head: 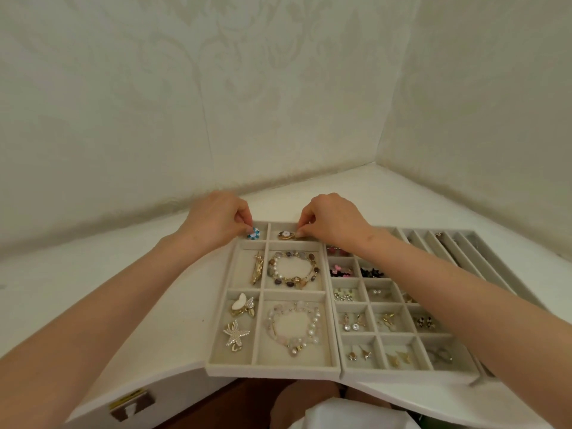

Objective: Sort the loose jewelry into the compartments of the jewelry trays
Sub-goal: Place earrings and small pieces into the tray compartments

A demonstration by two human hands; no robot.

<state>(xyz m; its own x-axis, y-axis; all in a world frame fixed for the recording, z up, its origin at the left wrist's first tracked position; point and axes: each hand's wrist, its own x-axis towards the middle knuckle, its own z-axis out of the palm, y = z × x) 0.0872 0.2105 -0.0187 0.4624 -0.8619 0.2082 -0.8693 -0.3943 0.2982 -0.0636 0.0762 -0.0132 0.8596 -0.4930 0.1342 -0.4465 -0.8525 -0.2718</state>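
Note:
Two beige velvet jewelry trays lie side by side on a white table. The left tray (272,370) holds two beaded bracelets (292,269), a gold clip (257,267), a starfish brooch (236,335) and a shell brooch. My left hand (216,219) pinches a blue-and-white flower piece (253,233) in the far-left compartment. My right hand (332,221) pinches a gold piece with a white flower (286,234) in the far compartment beside it. The right tray (402,374) has many small compartments with earrings (351,322).
A third tray with long narrow slots (458,252) lies at the far right. Patterned walls meet in a corner behind the table (123,289). The table's curved front edge is close to me, with a drawer handle (131,404) below left.

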